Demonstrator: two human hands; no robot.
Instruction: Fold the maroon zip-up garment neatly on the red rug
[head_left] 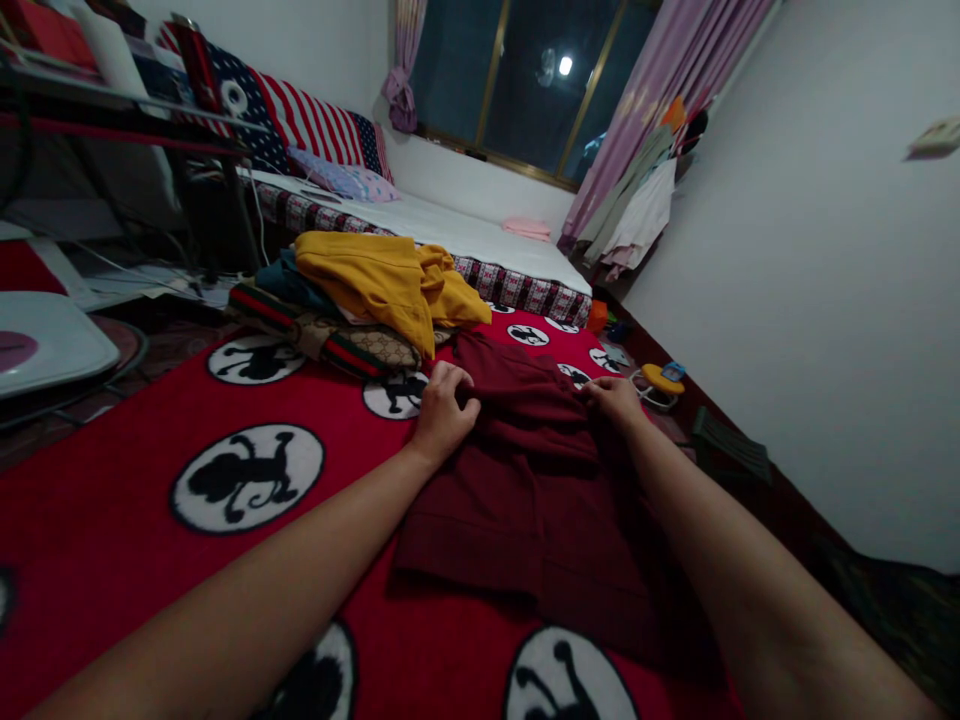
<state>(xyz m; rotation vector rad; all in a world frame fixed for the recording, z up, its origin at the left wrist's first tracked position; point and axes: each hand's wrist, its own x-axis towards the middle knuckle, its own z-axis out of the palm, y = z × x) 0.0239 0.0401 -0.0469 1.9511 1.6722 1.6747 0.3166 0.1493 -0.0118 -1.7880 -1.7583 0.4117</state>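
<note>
A pair of dark maroon shorts (pixel 517 500) lies spread on a red blanket (pixel 120 440) with black monkey figures in white circles. The two wide leg hems point toward me, and the upper part is bunched into creases. At the left edge of the shorts, my left hand (pixel 445 405) is closed with its fingers curled on the cloth. Opposite it, my right hand (pixel 616 400) pinches the right edge between thumb and fingers. Just beyond my left hand is a pile with a mustard-yellow garment (pixel 375 275) on top and a brown patterned cloth with green-red stripes (pixel 367 345) beneath.
A low bed (pixel 465 225) with a white cover stands behind the pile. On the left are a cluttered desk (pixel 135 125) and a white folding stool (pixel 52 345). Along the right wall sit a small yellow stool (pixel 663 378) and a dark green stool (pixel 727 440).
</note>
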